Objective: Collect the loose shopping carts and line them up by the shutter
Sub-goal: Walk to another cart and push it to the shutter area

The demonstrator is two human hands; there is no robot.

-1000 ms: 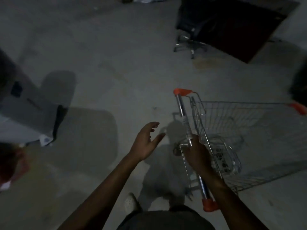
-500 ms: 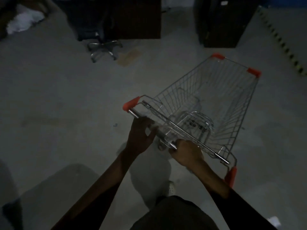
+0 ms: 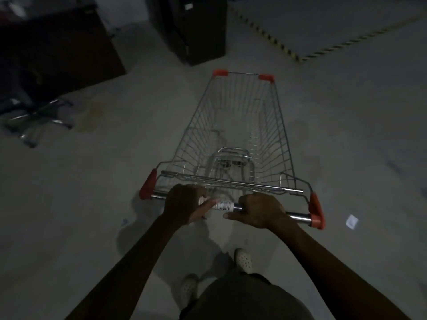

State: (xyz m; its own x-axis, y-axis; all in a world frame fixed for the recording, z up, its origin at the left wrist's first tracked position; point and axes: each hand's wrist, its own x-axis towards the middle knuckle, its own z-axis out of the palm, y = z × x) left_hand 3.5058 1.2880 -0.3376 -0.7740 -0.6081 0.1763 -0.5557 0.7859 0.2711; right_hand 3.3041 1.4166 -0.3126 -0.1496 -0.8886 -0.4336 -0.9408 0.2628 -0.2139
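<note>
Chrome wire and red plastic corners mark the shopping cart (image 3: 270,135), which stands on the grey concrete floor (image 3: 104,192) dead centre in the head view, nose toward 12 o'clock and basket empty. Both hands are clamped on its handle bar (image 3: 298,216): the left hand (image 3: 184,203) wraps it at about 7 o'clock of the basket, the right hand (image 3: 260,210) just beside it at 5 o'clock, a labelled stretch of bar between them. A dark cabinet (image 3: 198,31) stands at 12 o'clock, striped tape (image 3: 277,45) at 1 o'clock, and a chair base (image 3: 39,118) at 9 o'clock. This looks like the wheeling step. No shutter shows, so the next move likely calls for steering clear of the cabinet before parking.
</note>
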